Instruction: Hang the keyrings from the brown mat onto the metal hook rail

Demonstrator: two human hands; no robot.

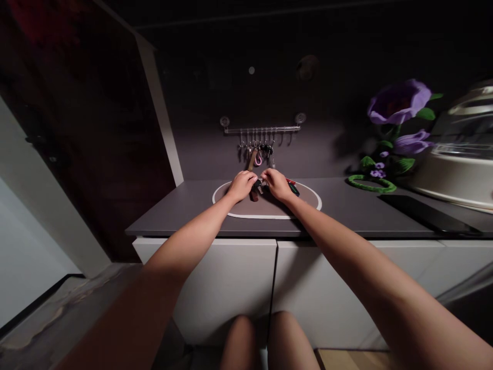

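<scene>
Over an oval brown mat (265, 209) with a white rim, my two hands come close together. My left hand (242, 186) is closed, its fingertips pinching a bunch of keys (260, 189) that dangles between the hands. A dark reddish-brown piece (254, 196) hangs just below the keys; whether it is joined to them I cannot tell. My right hand (275, 184) is pinched beside the same bunch, its fingertips at what looks like the key ring. Partly behind my right wrist lie a dark green item (294, 189) and a red item (291, 181).
Behind the hands, a clear rail (262, 129) on the wall carries hooks with several hanging keys (266, 150) and a brown strap (252, 160). To the right stand purple flowers (400, 103) on a green ring base, a flat black slab (427, 213) and a domed cover (462, 164).
</scene>
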